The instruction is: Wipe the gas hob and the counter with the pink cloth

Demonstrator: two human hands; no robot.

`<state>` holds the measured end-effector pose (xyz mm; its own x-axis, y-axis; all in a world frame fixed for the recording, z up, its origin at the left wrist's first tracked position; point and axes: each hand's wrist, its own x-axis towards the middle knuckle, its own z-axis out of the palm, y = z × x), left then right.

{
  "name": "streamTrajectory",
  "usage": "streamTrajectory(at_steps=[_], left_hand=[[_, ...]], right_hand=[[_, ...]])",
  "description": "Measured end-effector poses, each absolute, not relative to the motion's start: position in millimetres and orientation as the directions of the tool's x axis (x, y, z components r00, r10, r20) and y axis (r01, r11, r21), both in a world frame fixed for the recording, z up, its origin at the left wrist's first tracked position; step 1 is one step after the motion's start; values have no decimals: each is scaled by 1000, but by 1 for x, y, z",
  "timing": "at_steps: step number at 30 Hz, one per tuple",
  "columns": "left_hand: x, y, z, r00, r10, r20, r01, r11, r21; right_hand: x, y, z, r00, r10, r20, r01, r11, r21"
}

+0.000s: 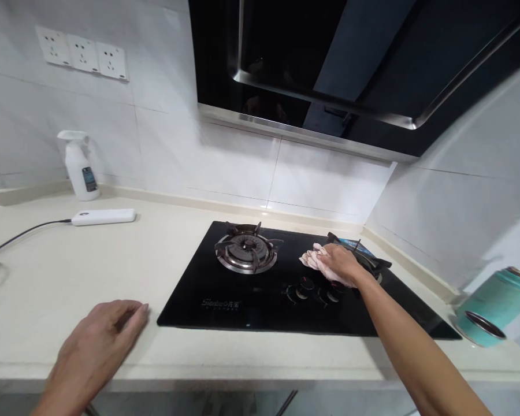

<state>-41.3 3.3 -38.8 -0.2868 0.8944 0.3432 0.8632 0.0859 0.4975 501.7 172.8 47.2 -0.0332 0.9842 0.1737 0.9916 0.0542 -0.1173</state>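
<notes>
My right hand (342, 263) grips a crumpled pale pink cloth (318, 258) against the black glass gas stove (260, 309). The cloth lies between the two burners, just behind the control knobs (304, 287). Part of the right burner (368, 263) is hidden behind that hand and forearm. On the left part of the stove, the other burner (247, 248) shows its pan support and metal ring. My left hand (101, 332) rests on the pale countertop (173, 352), left of the stove's front corner. Its fingers are loosely bent, the thumb stands apart, and it holds nothing.
A white spray bottle (80, 167) stands by the wall, behind a white power strip (104, 216) with a dark cord. A dark range hood (312, 63) overhangs the stove. At the right stands a turquoise canister (489, 303). Wall sockets (82, 53) are at upper left.
</notes>
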Motion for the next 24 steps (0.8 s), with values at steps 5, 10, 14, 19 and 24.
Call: streamTrajectory(at_steps=[5, 10, 14, 19, 24], left_hand=[[-41, 2, -39, -309, 890, 334, 854, 106, 509], [-38, 1, -35, -323, 888, 328, 860, 130, 493], [-35, -1, -32, -325, 885, 333, 862, 133, 489], [-33, -3, -28, -329, 881, 340, 859, 130, 495], [-34, -1, -30, -307, 888, 342, 866, 112, 487]], right_hand=[[497, 171, 71, -39, 981, 187, 981, 74, -178], [475, 204, 80, -36, 986, 162, 988, 59, -142], [452, 229, 65, -56, 998, 6, 994, 56, -90], [460, 226, 60, -191, 972, -139, 977, 175, -123], [492, 189, 67, -321, 923, -211, 941, 286, -181]])
